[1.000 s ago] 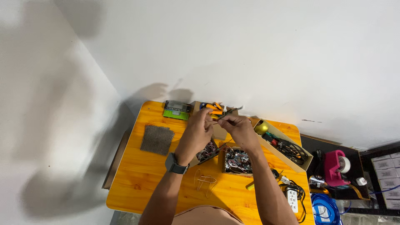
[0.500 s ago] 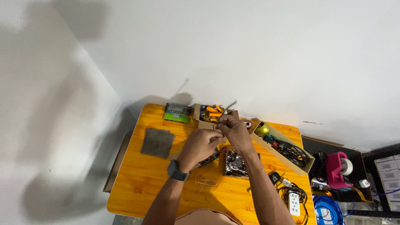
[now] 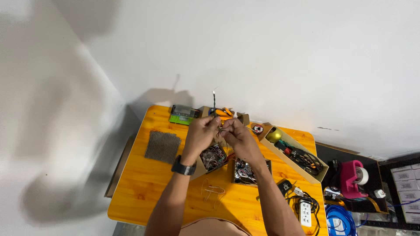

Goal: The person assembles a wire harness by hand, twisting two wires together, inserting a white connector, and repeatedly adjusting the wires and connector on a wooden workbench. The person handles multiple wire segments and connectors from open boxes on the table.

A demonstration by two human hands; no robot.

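Observation:
My left hand (image 3: 202,133) and my right hand (image 3: 233,134) meet above the middle of the orange wooden table (image 3: 144,192). Together they pinch a thin twisted wire (image 3: 214,101) that sticks straight up from between the fingertips. A dark watch sits on my left wrist. Right beneath the hands are two small cardboard boxes of mixed wires and small parts, one (image 3: 212,158) under the left hand and one (image 3: 246,172) under the right forearm. A few loose wire loops (image 3: 212,191) lie on the table near me.
A dark ribbed square pad (image 3: 162,147) lies at the left. A green board (image 3: 183,115) and a box of orange tools (image 3: 224,112) sit at the far edge. A long cardboard tray (image 3: 302,158) with cables, a power strip (image 3: 305,213) and a pink tape dispenser (image 3: 352,176) are at the right.
Both hands came closer together over the boxes and now hold the wire upright between them. The view shifted slightly.

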